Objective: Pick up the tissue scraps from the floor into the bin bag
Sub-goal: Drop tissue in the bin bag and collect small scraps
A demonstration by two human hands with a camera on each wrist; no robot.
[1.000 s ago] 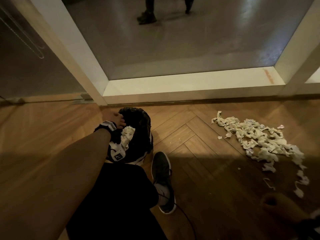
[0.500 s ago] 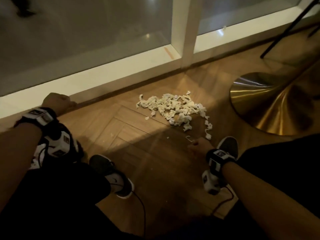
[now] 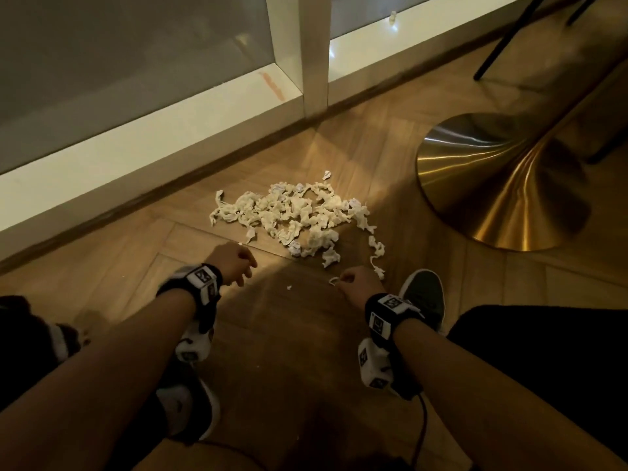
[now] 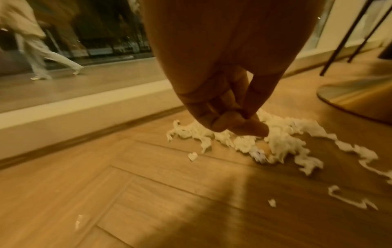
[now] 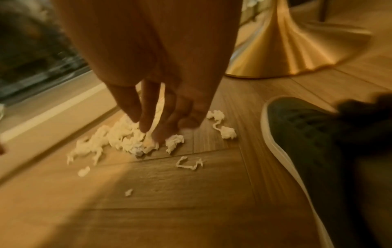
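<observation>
A heap of white tissue scraps (image 3: 295, 215) lies on the wooden floor near the window sill, with loose bits and a thin strip (image 3: 334, 280) in front of it. My left hand (image 3: 246, 266) hovers just left of the heap's near edge. In the left wrist view, the left hand (image 4: 237, 124) has its fingers curled in and holds nothing. My right hand (image 3: 345, 278) is at the heap's near right edge, beside the thin strip. Seen from the right wrist, that right hand (image 5: 161, 127) has straight, spread fingers pointing down over the scraps (image 5: 127, 141). The bin bag is not in view.
A gold table base (image 3: 503, 185) stands right of the heap, with black chair legs (image 3: 509, 35) behind it. The white window sill (image 3: 136, 158) runs along the back. My right shoe (image 3: 423, 297) sits beside the right hand, and my left shoe (image 3: 190, 413) is near me.
My left hand has left the sill side and swung right to the heap. The right hand edged forward to the thin strip. The bin bag, seen a second ago, has dropped out of view.
</observation>
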